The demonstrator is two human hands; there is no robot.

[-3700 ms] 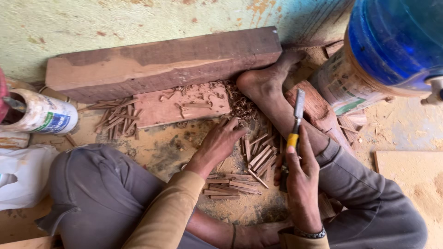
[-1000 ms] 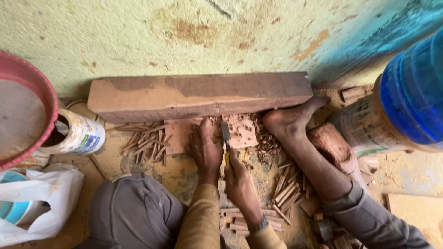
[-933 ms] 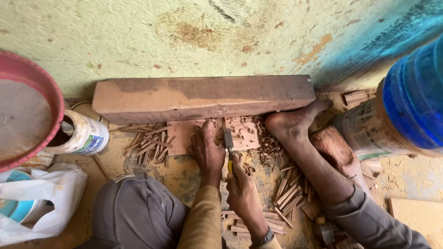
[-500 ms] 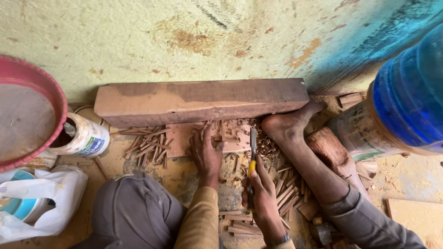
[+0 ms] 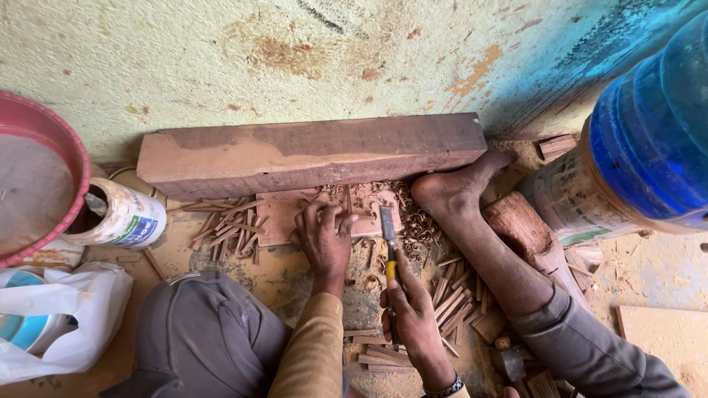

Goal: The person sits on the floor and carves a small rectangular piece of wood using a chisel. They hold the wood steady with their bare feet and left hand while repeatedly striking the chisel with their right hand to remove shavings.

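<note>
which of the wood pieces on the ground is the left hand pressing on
The small flat carved panel just below the long thick beam. The left hand lies flat on it; the beam and the thin offcut sticks lie untouched.

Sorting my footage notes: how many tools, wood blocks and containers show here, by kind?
Chisel: 1
Long wooden beam: 1
Flat carving block: 1
Blue water jug: 1
White can: 1
Red basin: 1
Total: 6
</note>
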